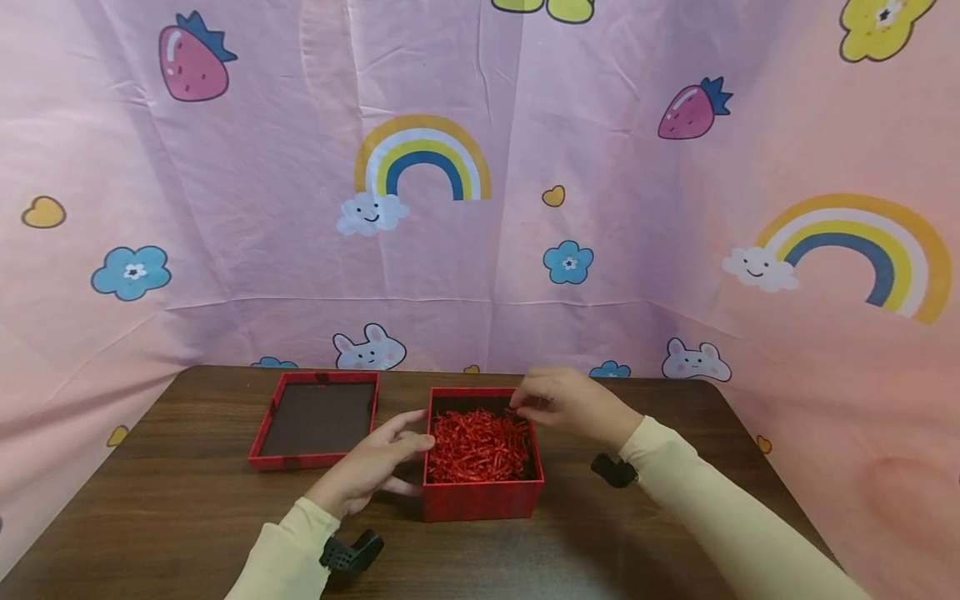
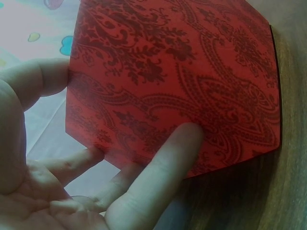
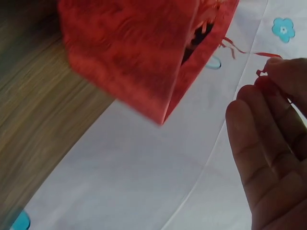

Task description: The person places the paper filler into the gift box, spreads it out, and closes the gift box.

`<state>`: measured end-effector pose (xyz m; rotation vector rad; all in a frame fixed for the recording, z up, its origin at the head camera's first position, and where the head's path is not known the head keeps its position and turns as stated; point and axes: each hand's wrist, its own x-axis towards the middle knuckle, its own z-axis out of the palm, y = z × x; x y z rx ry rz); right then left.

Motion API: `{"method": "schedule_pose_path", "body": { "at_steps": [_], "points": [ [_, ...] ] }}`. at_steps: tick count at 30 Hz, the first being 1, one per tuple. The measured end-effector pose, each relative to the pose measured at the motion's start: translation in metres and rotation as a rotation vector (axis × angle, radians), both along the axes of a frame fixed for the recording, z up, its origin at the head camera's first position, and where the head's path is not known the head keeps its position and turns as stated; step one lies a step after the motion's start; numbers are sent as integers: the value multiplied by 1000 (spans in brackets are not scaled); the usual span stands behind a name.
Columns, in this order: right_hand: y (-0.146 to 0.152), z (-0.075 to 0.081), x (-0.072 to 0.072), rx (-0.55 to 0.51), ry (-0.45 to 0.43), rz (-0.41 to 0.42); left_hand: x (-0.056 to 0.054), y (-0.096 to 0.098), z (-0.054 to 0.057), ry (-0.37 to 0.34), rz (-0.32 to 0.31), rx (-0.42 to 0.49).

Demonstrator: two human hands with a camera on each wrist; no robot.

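Observation:
A red box (image 1: 482, 502) with a dark damask-like pattern stands open on the table, filled with red shredded paper (image 1: 480, 446). My left hand (image 1: 375, 462) rests against the box's left side, thumb near the rim. In the left wrist view its fingers (image 2: 165, 167) lie fairly straight on the patterned wall (image 2: 168, 81). Over the back right corner of the box is my right hand (image 1: 573, 404). Between thumb and forefinger it pinches a thin red paper strand (image 3: 267, 54), as the right wrist view shows. Other loose strands stick out over the rim there.
To the left of the box lies a red-edged lid (image 1: 318, 421), its dark inside facing up. The brown wooden table (image 1: 180, 500) ends at a pink and purple cloth backdrop (image 1: 450, 275) printed with rainbows and strawberries. Each wrist carries a black camera (image 1: 613, 471).

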<state>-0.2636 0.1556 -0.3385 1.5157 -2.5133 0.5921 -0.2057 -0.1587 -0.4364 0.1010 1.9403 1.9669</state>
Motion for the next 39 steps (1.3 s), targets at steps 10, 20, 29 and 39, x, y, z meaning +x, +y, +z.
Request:
{"method": "schedule_pose_path", "body": {
  "at_steps": [10,20,29,39],
  "points": [
    [-31,-6,5,66,-22,45,-1,2,1,2,-8,8],
    [-29,-6,6,103,-59,22,-1,2,1,1,-5,6],
    [-12,-9,4,71,-98,-132,-1,1,1,3,-6,-4],
    [13,-25,3,-138,-360,-311,1,1,2,1,-3,-13]
  ]
}}
